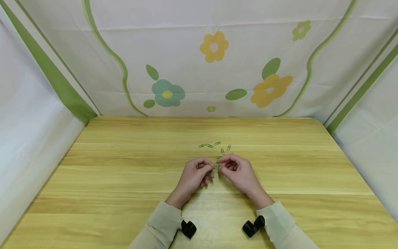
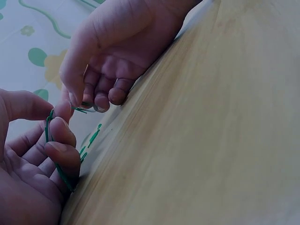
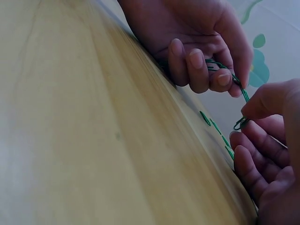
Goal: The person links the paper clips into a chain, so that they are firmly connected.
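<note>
Both hands meet over the wooden table, fingertips close together. My left hand (image 1: 196, 174) pinches a linked chain of green paper clips (image 2: 48, 131) between thumb and forefinger, its length running down across the curled fingers. In the right wrist view the same chain (image 3: 245, 95) stretches from the left fingers toward the right fingertips. My right hand (image 1: 237, 173) pinches a green paper clip (image 3: 240, 123) between thumb and index finger, at the chain's end. Whether that clip is hooked into the chain I cannot tell.
Several loose green paper clips (image 1: 222, 151) lie scattered just beyond the hands on the wooden table (image 1: 124, 173). A white curtain (image 1: 186, 14) printed with flowers hangs along the table's back edge. Black wrist devices (image 1: 188, 229) sit at both sleeve cuffs.
</note>
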`<state>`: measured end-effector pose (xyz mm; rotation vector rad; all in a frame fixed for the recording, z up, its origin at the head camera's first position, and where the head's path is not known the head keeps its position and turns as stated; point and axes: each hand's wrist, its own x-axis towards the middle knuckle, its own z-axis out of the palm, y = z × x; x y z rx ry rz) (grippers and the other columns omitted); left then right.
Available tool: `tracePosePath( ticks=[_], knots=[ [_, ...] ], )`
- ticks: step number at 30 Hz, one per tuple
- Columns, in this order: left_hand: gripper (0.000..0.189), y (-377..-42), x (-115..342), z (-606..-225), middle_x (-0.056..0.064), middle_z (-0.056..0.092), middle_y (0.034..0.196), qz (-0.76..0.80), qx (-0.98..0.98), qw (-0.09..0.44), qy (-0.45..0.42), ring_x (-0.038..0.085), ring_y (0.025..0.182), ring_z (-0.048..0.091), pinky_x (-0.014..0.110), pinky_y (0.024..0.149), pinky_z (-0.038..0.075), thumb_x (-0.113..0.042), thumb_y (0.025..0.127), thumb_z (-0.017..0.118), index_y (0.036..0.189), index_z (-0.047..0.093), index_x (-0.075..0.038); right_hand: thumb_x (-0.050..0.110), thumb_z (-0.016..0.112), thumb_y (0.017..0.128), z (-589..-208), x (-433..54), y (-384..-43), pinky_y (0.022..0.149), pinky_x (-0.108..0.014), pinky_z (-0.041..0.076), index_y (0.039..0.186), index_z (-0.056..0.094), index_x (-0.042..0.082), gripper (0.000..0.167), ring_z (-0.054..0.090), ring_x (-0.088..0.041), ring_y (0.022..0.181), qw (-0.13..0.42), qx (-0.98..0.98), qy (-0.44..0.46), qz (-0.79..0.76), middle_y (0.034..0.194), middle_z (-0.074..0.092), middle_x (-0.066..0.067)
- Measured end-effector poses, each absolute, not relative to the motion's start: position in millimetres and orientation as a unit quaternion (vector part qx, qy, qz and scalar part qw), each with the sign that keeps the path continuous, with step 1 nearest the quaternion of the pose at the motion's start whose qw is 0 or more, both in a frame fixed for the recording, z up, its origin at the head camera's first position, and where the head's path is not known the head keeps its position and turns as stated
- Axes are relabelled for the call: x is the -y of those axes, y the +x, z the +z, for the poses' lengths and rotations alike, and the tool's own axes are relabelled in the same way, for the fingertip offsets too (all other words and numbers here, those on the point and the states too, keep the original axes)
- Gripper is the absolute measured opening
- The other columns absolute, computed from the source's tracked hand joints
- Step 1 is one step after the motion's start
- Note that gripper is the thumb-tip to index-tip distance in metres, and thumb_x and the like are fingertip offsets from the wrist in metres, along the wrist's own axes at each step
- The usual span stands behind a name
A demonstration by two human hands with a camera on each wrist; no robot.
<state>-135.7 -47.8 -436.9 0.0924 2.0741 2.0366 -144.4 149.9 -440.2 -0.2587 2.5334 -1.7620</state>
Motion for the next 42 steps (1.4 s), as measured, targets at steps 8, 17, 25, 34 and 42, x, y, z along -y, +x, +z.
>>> tracePosePath(
  ticks=[8,17,25,34,42],
  knots=[
    [0.014,-136,48,-436,0.003,0.071,0.073,0.699,-0.706,0.112,0.030,0.012,0.051,0.052,0.021,0.047,0.042,-0.012,0.104,0.067,0.103,0.074,0.000,0.011,0.078,0.097,-441,-152,-146,0.065,-0.023,0.053,0.105,0.078,0.010,0.009,0.062,-0.014,0.075,0.027,-0.818,-0.087,-0.568,0.099,0.074,-0.010],
    [0.016,-136,48,-433,0.004,0.072,0.075,0.716,-0.687,0.119,0.022,0.013,0.053,0.053,0.023,0.049,0.045,-0.015,0.106,0.064,0.102,0.072,-0.002,0.016,0.081,0.098,-440,-163,-150,0.068,-0.025,0.056,0.107,0.080,0.009,0.011,0.065,-0.014,0.080,0.055,-0.787,-0.109,-0.605,0.105,0.076,-0.003],
    [0.016,-137,49,-431,0.001,0.071,0.074,0.723,-0.680,0.121,0.026,0.014,0.056,0.056,0.023,0.053,0.049,-0.014,0.107,0.063,0.102,0.072,-0.001,0.016,0.078,0.100,-438,-170,-154,0.070,-0.027,0.057,0.107,0.078,0.002,0.015,0.064,-0.015,0.080,0.072,-0.738,-0.091,-0.665,0.094,0.074,0.002],
    [0.021,-137,49,-433,0.013,0.080,0.091,0.732,-0.670,0.117,0.046,0.022,0.082,0.076,0.030,0.069,0.059,-0.018,0.107,0.066,0.107,0.076,0.001,0.008,0.067,0.106,-434,-176,-156,0.072,-0.023,0.058,0.094,0.078,0.018,0.020,0.065,-0.009,0.078,0.081,-0.610,-0.032,-0.787,0.089,0.072,0.003],
    [0.026,-135,50,-431,0.007,0.080,0.090,0.734,-0.670,0.095,0.053,0.021,0.071,0.070,0.026,0.060,0.053,-0.021,0.107,0.067,0.106,0.077,0.003,0.003,0.058,0.106,-430,-178,-156,0.070,-0.022,0.051,0.088,0.078,0.017,0.031,0.059,-0.009,0.073,0.052,-0.560,-0.004,-0.827,0.082,0.070,0.005]
  ],
)
